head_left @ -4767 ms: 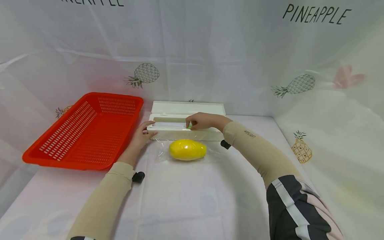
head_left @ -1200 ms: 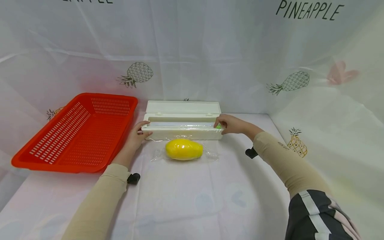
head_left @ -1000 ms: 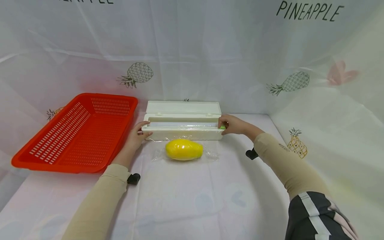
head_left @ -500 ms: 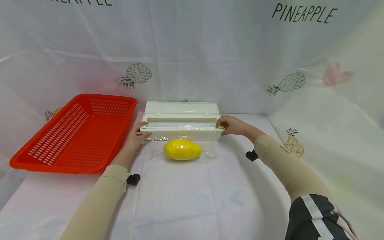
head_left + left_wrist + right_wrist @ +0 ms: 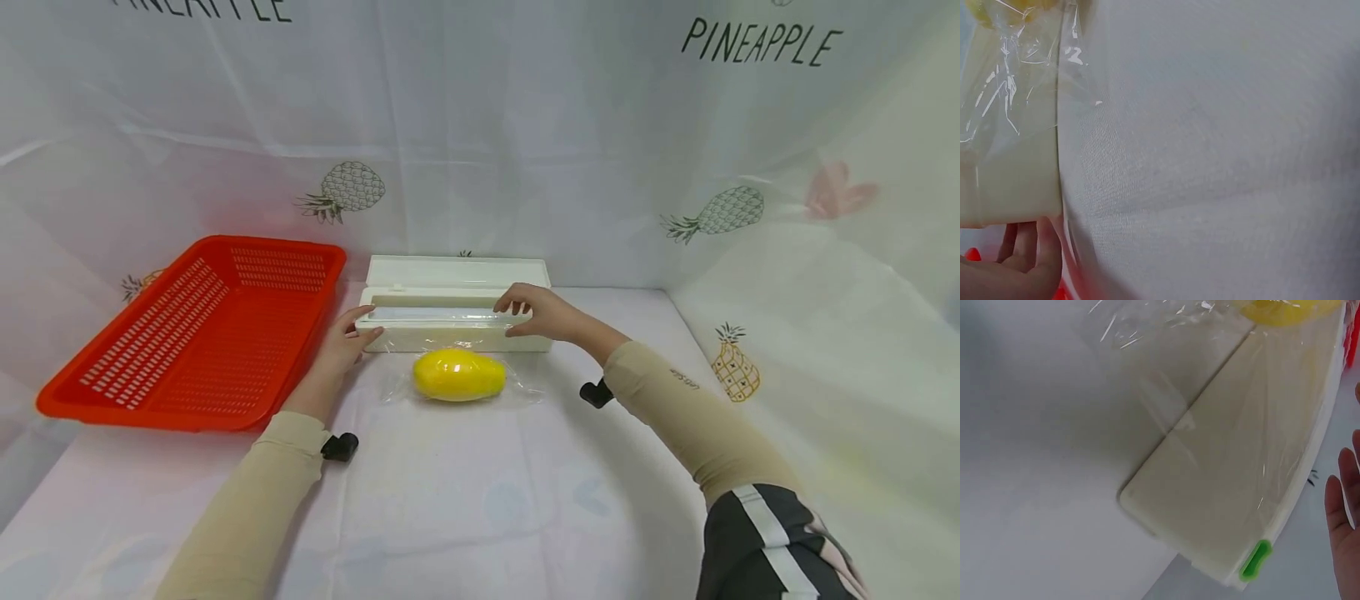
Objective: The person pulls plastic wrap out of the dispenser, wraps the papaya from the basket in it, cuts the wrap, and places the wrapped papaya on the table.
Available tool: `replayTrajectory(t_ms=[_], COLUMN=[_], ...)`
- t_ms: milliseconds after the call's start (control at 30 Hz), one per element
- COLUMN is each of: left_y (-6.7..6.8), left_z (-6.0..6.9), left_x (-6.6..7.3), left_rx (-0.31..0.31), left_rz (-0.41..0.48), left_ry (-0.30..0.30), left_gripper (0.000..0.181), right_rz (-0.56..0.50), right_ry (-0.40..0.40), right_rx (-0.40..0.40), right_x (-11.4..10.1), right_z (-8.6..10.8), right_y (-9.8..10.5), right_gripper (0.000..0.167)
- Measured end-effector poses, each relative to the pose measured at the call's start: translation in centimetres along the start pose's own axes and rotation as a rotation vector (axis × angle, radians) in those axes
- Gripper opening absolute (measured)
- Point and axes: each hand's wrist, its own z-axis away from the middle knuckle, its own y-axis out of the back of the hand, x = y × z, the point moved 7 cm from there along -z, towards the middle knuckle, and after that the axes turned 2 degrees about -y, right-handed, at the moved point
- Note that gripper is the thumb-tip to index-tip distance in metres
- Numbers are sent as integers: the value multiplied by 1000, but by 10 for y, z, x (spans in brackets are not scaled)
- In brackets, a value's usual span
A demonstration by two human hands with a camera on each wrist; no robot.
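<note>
A long white cling film dispenser (image 5: 427, 337) stands with its lid (image 5: 457, 269) raised, a film roll (image 5: 435, 314) inside. My left hand (image 5: 339, 343) holds its left end, fingers at the top edge and thumb at the front. My right hand (image 5: 546, 317) hovers over the right part, fingers spread and holding nothing. A green slide cutter (image 5: 1255, 560) sits at the dispenser's right end in the right wrist view, apart from the fingers. Before the dispenser lies a yellow papaya-like fruit (image 5: 459, 374) under clear film (image 5: 1013, 81), which runs up to the dispenser.
A red perforated plastic basket (image 5: 258, 358) stands on the left, close to my left forearm. A white cloth (image 5: 457, 517) covers the table, and pineapple-printed sheeting (image 5: 525, 167) hangs behind and at the right.
My right hand slid the green cutter from mid-dispenser to its right end, then let go and moved up and left. My left hand stayed at the left end.
</note>
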Motion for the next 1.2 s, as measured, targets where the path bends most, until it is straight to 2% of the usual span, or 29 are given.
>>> replayTrajectory(t_ms=[133,333,433,567,867,1200], left_y=[-1,-3,-4,-5,-5,-2], left_z=[0,1,2,4,6,8], left_x=[0,-1,0,3,3,2], left_rx=[4,17,20,23,36,47], left_rz=[2,0,3,13,49,77], left_ry=[4,38,42,36,65,43], left_gripper=[58,56,56,55,55,54], right_rz=[-10,16,43,80,78,-5], right_ry=[-4,21,21,7,1,32], right_rx=[-33,-154,-177,-174,-171,-90], right_x=[-8,-13,-14,-15,-17,-26], right_z=[-13,-27,-31,-33,-35,-34], right_y=[-12,-34,-39,-41,-43,-37], right_gripper=[35,31,31,28,28,24])
